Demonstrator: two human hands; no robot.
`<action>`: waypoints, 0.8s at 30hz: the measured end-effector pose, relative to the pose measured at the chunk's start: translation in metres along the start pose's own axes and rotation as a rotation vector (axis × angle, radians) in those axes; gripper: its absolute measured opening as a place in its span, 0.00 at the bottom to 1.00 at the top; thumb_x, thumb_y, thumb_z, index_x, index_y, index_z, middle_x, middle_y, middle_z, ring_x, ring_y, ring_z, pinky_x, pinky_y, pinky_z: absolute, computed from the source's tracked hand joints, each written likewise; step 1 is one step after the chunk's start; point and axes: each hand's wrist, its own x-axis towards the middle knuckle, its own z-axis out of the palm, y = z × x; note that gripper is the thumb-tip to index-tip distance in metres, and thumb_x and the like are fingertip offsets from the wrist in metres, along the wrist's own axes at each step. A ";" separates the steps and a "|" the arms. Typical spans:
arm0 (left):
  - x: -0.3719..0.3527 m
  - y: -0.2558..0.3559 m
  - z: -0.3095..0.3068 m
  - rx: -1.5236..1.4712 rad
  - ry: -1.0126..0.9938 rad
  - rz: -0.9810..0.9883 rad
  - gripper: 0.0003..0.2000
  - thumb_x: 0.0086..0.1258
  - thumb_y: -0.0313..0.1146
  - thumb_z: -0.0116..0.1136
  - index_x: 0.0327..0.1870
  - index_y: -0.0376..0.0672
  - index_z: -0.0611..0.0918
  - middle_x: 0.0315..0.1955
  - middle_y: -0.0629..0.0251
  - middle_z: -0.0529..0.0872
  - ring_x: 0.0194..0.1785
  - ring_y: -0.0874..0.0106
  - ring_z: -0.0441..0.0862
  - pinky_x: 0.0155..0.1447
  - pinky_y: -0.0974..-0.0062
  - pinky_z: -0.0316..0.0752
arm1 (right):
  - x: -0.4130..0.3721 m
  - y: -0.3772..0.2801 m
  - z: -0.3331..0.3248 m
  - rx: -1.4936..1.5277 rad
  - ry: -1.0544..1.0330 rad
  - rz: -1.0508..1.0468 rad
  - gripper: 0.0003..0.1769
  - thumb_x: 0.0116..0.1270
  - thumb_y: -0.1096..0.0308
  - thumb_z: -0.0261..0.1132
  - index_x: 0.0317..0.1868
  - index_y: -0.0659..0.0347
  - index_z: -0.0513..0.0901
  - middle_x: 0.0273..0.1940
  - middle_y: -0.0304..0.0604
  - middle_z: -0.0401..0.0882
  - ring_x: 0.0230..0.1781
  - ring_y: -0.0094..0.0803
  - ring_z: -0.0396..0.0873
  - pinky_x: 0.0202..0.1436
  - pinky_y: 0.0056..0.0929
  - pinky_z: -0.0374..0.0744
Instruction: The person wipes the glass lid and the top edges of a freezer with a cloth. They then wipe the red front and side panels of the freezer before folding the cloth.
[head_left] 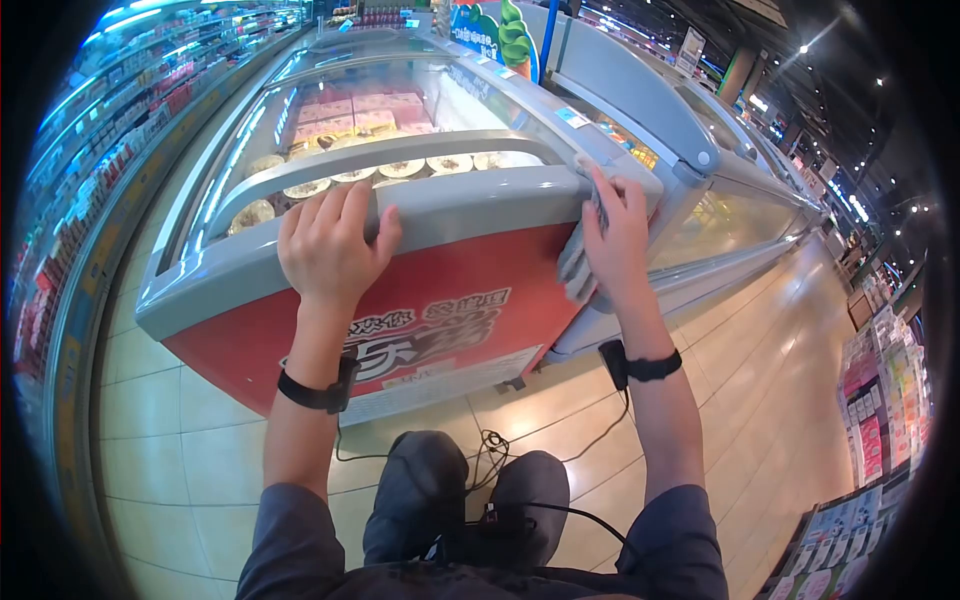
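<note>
My left hand (338, 245) rests on the grey front rim (470, 205) of a chest freezer, fingers laid over it and thumb apart. Its fingertips are close to the curved grey handle bar (390, 152) on the glass lid. My right hand (618, 235) holds a grey cloth (577, 262) against the freezer's front right corner. Part of the cloth hangs below the rim, and part is hidden behind my fingers. Under the glass, round white tubs (402, 168) and pink boxes (390, 105) are visible. The red front panel (450, 270) carries large white lettering.
Another freezer (720, 225) stands close on the right. Stocked shelves (110, 110) line the left aisle. Packaged goods (870, 400) stand on a display at the far right. A thin black cable (590, 452) runs between my wrist straps, over my knees (530, 490).
</note>
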 end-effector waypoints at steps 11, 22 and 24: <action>-0.002 -0.001 -0.001 0.037 -0.052 0.003 0.11 0.70 0.43 0.59 0.39 0.48 0.88 0.33 0.69 0.89 0.37 0.67 0.85 0.46 0.68 0.74 | -0.062 0.064 0.076 -0.125 0.174 0.055 0.36 0.77 0.69 0.52 0.83 0.60 0.53 0.83 0.58 0.48 0.84 0.56 0.46 0.83 0.57 0.47; -0.004 -0.002 0.001 -0.015 -0.016 -0.022 0.09 0.70 0.39 0.57 0.37 0.49 0.87 0.32 0.71 0.89 0.36 0.69 0.86 0.44 0.68 0.74 | -0.037 -0.037 0.096 0.069 0.308 -0.058 0.35 0.77 0.68 0.52 0.81 0.67 0.55 0.83 0.59 0.48 0.83 0.67 0.40 0.84 0.55 0.40; -0.005 -0.003 0.002 -0.010 -0.022 -0.023 0.08 0.70 0.39 0.57 0.36 0.49 0.87 0.31 0.71 0.89 0.35 0.69 0.85 0.44 0.68 0.74 | -0.038 -0.008 0.090 0.012 0.292 -0.142 0.35 0.78 0.67 0.51 0.81 0.69 0.53 0.83 0.61 0.47 0.83 0.64 0.43 0.85 0.54 0.41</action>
